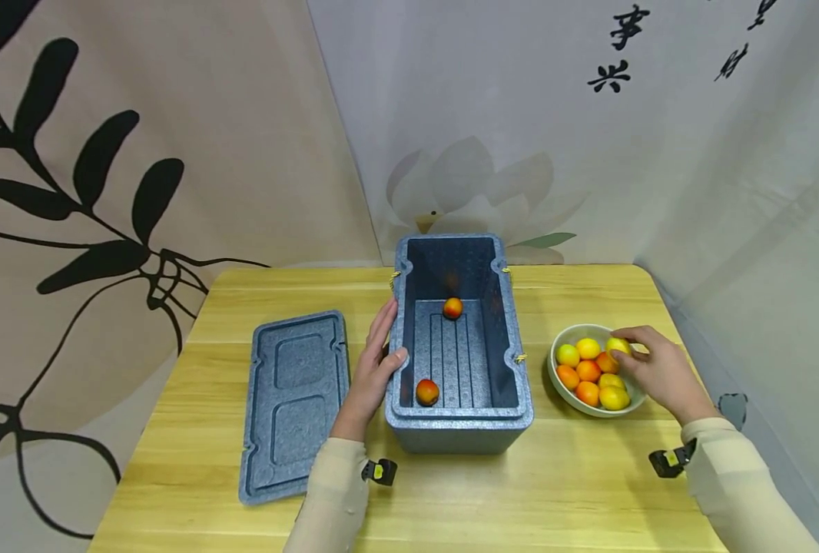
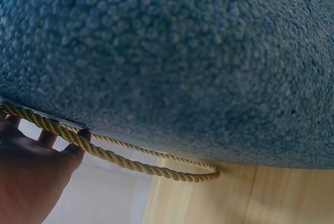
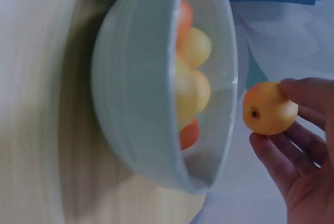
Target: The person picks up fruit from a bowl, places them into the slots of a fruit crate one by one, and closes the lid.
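Your right hand (image 1: 661,372) pinches yellow fruit (image 3: 270,108) just above bowl (image 3: 135,88); left hand (image 1: 370,369), fingers extended, rests against box (image 1: 458,440). Fruit looks light, firm (smooth skin, maybe slippery): grip round middle.

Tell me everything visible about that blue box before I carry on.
The box is rectangular, deep and open-topped, its speckled blue-grey material looking like beaded foam. It stands upright on the wooden table, between a matching flat panel and the fruit bowl. Its rim is notched, its floor grooved; twisted gold rope shows on both sides. Inside sit two red-orange fruits. The left hand touches its left edge.
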A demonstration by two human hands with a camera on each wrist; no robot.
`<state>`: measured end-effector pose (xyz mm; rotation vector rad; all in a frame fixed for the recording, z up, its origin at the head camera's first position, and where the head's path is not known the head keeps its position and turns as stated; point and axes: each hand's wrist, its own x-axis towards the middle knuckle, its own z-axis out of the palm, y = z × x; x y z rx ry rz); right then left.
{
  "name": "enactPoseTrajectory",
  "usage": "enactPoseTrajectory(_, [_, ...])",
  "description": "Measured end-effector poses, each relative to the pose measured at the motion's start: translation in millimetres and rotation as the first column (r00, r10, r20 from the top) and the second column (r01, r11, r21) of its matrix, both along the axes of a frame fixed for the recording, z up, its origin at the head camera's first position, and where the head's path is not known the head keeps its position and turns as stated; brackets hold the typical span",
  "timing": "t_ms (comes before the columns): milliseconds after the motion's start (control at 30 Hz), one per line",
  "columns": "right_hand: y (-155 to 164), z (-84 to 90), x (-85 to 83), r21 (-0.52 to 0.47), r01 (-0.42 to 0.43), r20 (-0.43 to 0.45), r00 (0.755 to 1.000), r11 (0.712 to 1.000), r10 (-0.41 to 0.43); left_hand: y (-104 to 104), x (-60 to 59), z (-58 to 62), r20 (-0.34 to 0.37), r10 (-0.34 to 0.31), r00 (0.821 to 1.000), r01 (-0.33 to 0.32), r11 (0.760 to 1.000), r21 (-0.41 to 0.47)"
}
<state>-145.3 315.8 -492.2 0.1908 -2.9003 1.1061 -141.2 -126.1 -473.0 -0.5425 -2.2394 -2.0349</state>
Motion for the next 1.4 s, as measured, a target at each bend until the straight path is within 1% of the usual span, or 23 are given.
enactPoseTrajectory(100, [-3.9,5.3,-1.9,-0.020,0.003,-0.020,1.000,1.000,-0.003,1.5,4.8,11.5,0.001,0.002,1.000,-0.002,1.000,0.005])
enactPoseTrajectory(200, [-7.9,11.0,-3.2,-0.034,0.021,-0.023,1.000,0.999,-0.022,2.0,6.6,15.5,0.001,0.004,1.000,-0.004,1.000,0.005])
enactPoseTrajectory(367, [-13.1,19.6,-4.7,-0.047,0.052,-0.040,0.998,0.998,-0.054,2.3,7.1,18.3,0.000,-0.005,1.000,0.005,1.000,-0.009])
enactPoseTrajectory(633, [-19.7,30.3,-5.2,-0.065,0.065,-0.089,0.994,0.996,-0.071,4.0,5.6,15.8,-0.011,-0.014,1.000,0.014,1.000,0.004])
enactPoseTrajectory(767, [-26.1,36.2,-8.4,-0.083,0.060,-0.093,0.993,0.995,-0.068,0.4,-0.8,-4.3,-0.029,-0.003,1.000,0.004,1.000,0.022])
enactPoseTrajectory(800, [-27.7,37.3,-9.4,-0.091,0.062,-0.098,0.993,0.994,-0.071,-0.1,-1.9,-7.5,-0.030,-0.001,1.000,0.002,1.000,0.026])
enactPoseTrajectory(867, [-30.7,40.5,-11.5,-0.109,0.063,-0.118,0.990,0.992,-0.076,-1.1,-2.9,-9.9,-0.032,0.000,0.999,0.001,0.999,0.036])
enactPoseTrajectory(1000, [-36.0,46.6,-18.4,-0.140,0.070,-0.178,0.980,0.988,-0.094,1.3,2.8,10.5,-0.011,-0.007,1.000,0.007,0.999,0.035])
enactPoseTrajectory(1067, [-38.8,50.5,-21.2,-0.149,0.067,-0.191,0.977,0.987,-0.095,2.2,4.7,16.8,-0.002,-0.008,1.000,0.008,1.000,0.030])
enactPoseTrajectory(1200, [-46.3,58.3,-25.2,-0.168,0.059,-0.190,0.978,0.984,-0.091,2.8,5.9,20.2,0.005,-0.009,1.000,0.009,1.000,0.018])
enactPoseTrajectory(1400, [-58.0,68.9,-33.4,-0.160,0.037,-0.227,0.971,0.986,-0.073,2.5,6.5,18.4,-0.010,-0.013,1.000,0.013,1.000,0.006])
